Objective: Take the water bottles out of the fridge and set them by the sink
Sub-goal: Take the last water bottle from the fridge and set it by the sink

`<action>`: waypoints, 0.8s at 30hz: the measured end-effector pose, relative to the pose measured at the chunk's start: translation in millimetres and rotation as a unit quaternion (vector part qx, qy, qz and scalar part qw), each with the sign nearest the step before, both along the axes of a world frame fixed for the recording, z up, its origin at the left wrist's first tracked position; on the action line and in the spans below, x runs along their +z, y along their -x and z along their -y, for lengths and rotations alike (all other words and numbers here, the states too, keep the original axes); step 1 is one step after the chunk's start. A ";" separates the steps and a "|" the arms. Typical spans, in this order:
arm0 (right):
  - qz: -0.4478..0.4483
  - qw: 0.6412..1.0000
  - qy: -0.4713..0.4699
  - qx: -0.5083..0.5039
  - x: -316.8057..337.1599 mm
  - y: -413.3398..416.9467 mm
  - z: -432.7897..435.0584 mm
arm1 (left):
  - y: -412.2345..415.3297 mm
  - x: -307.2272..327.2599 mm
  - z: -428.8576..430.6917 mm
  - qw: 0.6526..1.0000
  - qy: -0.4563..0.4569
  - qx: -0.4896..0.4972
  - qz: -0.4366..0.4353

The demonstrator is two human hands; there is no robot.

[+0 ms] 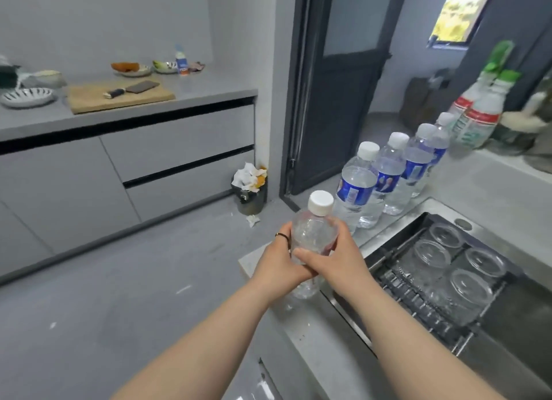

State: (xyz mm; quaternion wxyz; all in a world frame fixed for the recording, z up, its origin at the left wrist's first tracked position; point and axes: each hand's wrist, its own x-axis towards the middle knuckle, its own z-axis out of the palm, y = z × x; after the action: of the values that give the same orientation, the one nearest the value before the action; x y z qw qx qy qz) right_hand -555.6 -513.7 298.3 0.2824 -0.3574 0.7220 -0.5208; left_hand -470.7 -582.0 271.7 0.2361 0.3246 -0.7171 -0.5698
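Standing upright with its long axis vertical, a clear ribbed plastic water bottle (312, 238) with a white screw cap is gripped by both the left hand (279, 260) and the right hand (337, 257), clasped around its body above the grey counter edge (248, 263) beside the steel sink (448, 280). Four blue-labelled bottles (385, 175) are lined up just beyond it. Inverted glasses (466, 280) are seen on the sink rack.
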 end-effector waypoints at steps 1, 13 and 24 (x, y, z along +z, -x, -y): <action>0.002 1.000 -0.002 -0.013 0.6 3.7 5.5 | 6.3 0.2 8.1 1.000 0.001 -0.013 0.002; -0.007 0.995 0.012 -0.095 -2.8 25.7 41.7 | 47.7 -4.4 58.4 0.995 0.020 -0.095 -0.007; -0.013 0.994 0.003 -0.110 -8.1 22.7 45.8 | 48.5 -7.4 74.1 0.987 -0.004 -0.160 0.001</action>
State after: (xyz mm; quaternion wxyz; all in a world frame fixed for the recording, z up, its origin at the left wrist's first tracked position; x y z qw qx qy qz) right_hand -578.3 -559.5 290.2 0.2127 -0.2840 0.7588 -0.5461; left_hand -519.2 -656.0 264.3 0.1397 0.2071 -0.7581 -0.6024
